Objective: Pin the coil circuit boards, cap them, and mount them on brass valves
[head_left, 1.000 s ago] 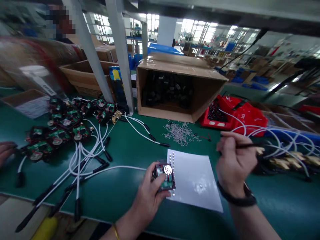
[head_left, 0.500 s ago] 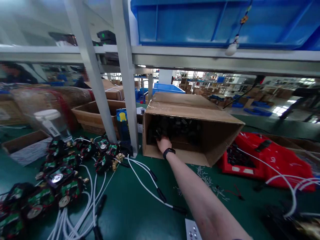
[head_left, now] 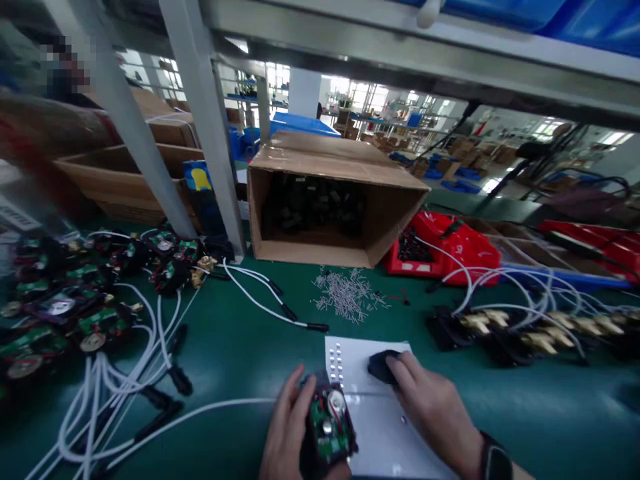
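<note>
My left hand (head_left: pixel 287 433) grips a small black module with a green circuit board (head_left: pixel 327 430) at the bottom centre; a white cable runs left from it. My right hand (head_left: pixel 433 410) holds a black plastic part (head_left: pixel 383 367) against a white sheet (head_left: pixel 380 427) that lies on the green mat. Rows of small metal dots (head_left: pixel 337 360) sit on the sheet's left edge.
An open cardboard box (head_left: pixel 330 200) lying on its side holds black parts. Loose metal pins (head_left: pixel 345 297) lie in front of it. Assembled boards with white cables (head_left: pixel 95 300) crowd the left; red trays (head_left: pixel 450 247) and brass-fitted units (head_left: pixel 525 330) sit right. Grey posts (head_left: pixel 205 127) stand behind.
My right arm has come back from the cardboard box with a black part and now rests on the white sheet. The camera has tilted back down onto both hands.
</note>
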`<state>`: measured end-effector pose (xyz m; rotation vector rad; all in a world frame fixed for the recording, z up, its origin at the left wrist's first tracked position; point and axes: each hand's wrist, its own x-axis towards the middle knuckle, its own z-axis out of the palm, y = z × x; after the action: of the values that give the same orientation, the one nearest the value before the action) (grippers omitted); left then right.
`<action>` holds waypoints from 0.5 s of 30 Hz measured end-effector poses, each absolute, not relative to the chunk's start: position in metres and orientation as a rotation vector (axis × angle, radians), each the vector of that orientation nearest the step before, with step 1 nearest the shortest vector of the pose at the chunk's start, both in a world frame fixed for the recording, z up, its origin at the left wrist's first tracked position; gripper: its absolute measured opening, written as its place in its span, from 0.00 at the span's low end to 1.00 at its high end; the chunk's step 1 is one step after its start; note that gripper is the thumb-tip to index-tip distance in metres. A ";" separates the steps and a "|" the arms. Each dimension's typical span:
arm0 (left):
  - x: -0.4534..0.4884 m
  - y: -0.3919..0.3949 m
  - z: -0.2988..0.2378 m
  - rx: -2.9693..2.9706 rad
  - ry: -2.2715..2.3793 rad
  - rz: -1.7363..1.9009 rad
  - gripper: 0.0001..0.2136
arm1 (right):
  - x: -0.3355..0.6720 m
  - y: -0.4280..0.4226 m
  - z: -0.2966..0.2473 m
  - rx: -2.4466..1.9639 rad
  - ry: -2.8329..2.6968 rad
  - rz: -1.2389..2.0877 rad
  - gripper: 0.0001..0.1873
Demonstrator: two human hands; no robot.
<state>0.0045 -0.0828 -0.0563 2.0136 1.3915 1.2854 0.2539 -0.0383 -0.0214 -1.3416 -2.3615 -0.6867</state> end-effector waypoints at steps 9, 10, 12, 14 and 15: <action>0.001 -0.085 -0.050 1.941 1.371 1.091 0.32 | 0.256 -0.065 0.000 -1.774 -2.610 -0.252 0.44; 0.001 -0.085 -0.049 1.857 1.343 1.094 0.33 | 0.257 -0.057 0.005 -1.762 -2.633 -0.145 0.42; 0.001 -0.088 -0.046 1.678 1.272 1.126 0.35 | 0.258 -0.045 0.011 -1.701 -2.619 0.074 0.34; 0.001 -0.093 -0.039 1.581 1.219 1.163 0.36 | 0.259 -0.043 0.013 -1.642 -2.433 0.259 0.26; 0.002 -0.096 -0.034 1.592 1.216 1.170 0.34 | 0.259 -0.046 0.014 -1.617 -2.259 0.398 0.25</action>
<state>0.0021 -0.0956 -0.0344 1.5921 1.2164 1.1700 0.2590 -0.0460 0.0140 -1.6175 -2.2591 0.3982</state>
